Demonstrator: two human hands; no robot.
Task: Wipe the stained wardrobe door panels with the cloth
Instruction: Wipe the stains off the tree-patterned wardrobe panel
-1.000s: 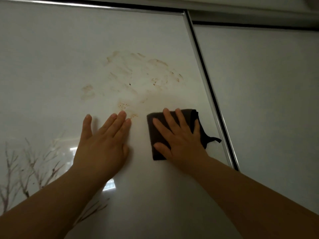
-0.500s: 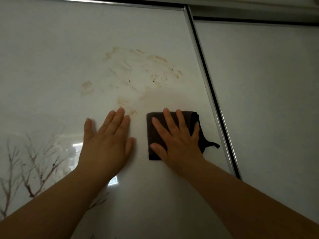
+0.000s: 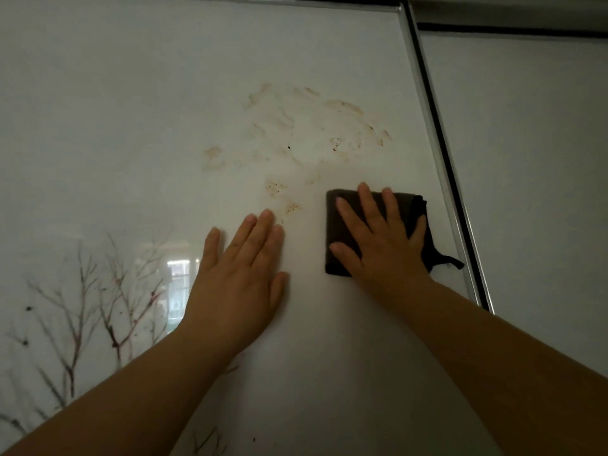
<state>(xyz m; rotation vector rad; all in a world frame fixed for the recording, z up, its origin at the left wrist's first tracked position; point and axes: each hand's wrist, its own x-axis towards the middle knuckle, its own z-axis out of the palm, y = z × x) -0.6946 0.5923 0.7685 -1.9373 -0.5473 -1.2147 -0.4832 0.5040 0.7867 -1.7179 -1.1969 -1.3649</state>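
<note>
A glossy white wardrobe door panel [image 3: 131, 126] fills the view, with a wide brown smeared stain [image 3: 296, 136] in its upper middle. My right hand [image 3: 381, 238] lies flat, fingers spread, on a folded dark brown cloth [image 3: 339, 205] and presses it against the panel just below and right of the stain. My left hand [image 3: 240, 274] rests flat and bare on the panel to the cloth's left, its fingertips just under the stain's lowest specks [image 3: 291, 207].
A silver and black frame strip [image 3: 441, 153] runs down to the right of the cloth, dividing this panel from a plain white panel [image 3: 533, 176]. A printed bare-branch pattern [image 3: 98, 291] and a window reflection [image 3: 179, 287] sit at lower left.
Both hands keep the same pose on the panel. The view has shifted a little, so the stain and hands sit slightly differently in frame; the cloth stays just below the stain.
</note>
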